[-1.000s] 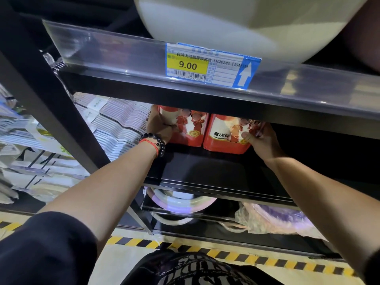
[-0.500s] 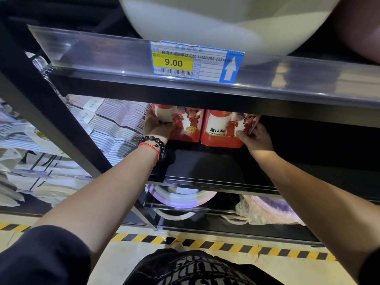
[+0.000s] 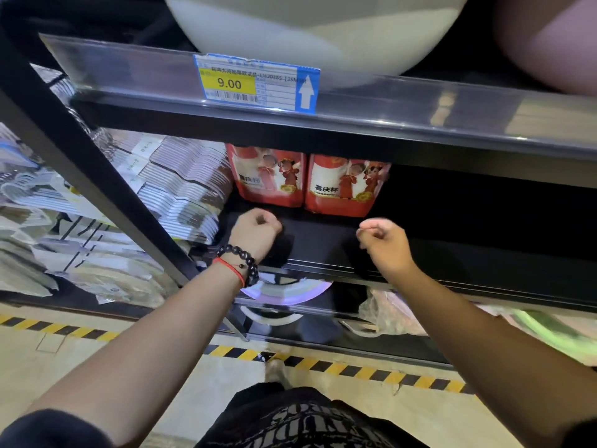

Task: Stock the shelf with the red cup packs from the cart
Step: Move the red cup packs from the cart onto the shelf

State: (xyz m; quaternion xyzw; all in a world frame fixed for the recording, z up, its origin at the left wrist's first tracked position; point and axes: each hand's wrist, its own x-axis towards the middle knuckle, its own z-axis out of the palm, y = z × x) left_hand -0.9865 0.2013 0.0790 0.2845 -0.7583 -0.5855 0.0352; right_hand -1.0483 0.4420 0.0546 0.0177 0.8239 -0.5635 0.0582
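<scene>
Two red cup packs stand upright side by side on the black shelf [image 3: 452, 253], the left pack [image 3: 269, 179] touching the right pack [image 3: 342, 189]. Their tops are hidden behind the shelf above. My left hand [image 3: 255, 232], with a bead bracelet and a red string at the wrist, hovers in front of the left pack, fingers curled into a loose fist with nothing in them. My right hand [image 3: 384, 244] is likewise closed and holds nothing, just in front of and below the right pack. The cart is out of sight.
The upper shelf edge carries a 9.00 price tag [image 3: 255, 82] under a large white bowl [image 3: 316, 30]. Packs of white plastic cutlery [image 3: 181, 189] fill the bay to the left behind a slanted black post. Round plates [image 3: 287, 291] and a bagged item [image 3: 387, 312] lie on lower shelves.
Both hands have let go of the two red packs and pulled back toward me, curling into fists. The packs stay standing on the shelf.
</scene>
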